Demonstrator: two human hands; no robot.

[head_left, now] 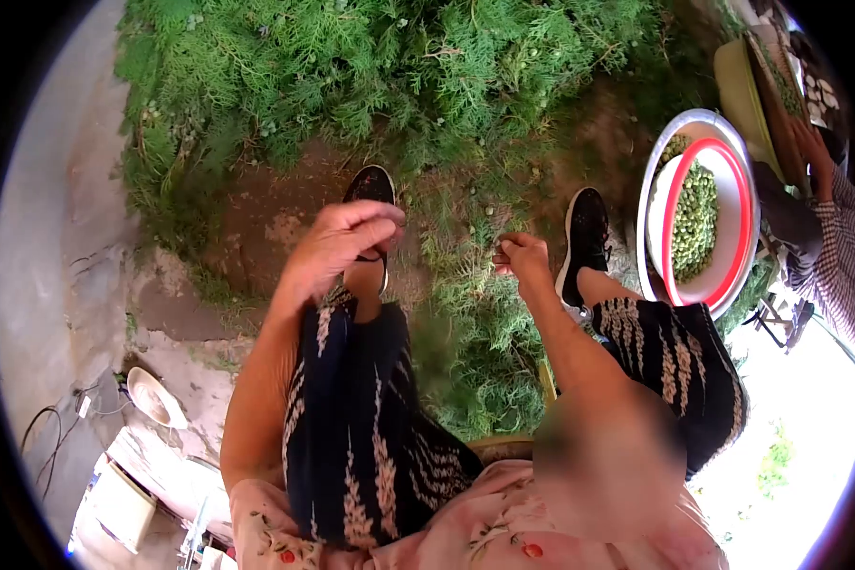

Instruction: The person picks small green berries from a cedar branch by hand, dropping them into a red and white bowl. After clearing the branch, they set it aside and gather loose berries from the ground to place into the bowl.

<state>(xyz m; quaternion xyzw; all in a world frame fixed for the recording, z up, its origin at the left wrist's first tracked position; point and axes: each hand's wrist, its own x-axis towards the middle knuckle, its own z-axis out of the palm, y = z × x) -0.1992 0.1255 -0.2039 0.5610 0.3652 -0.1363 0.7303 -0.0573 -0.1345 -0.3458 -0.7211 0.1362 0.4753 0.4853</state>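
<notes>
My left hand [351, 236] is above the left knee and shoe, its fingers bent and pressed together; whether anything is between them is hidden. Between the knees, near the right shoe, my right hand [521, 256] has its fingertips pinched, and what they hold is too small to name. Leafy green sprigs [480, 285] lie on the ground below and between both hands. To the right stands a metal basin [648, 199] with a red-rimmed white bowl [728, 218] in it, holding many small green cones [695, 218].
A large heap of green branches [351, 76] spreads across the top. At the right, another person's hand [812, 147] and checked sleeve [841, 237] are beside a tray. A pale wall [66, 190] runs along the left, with a round white object [155, 397] near it.
</notes>
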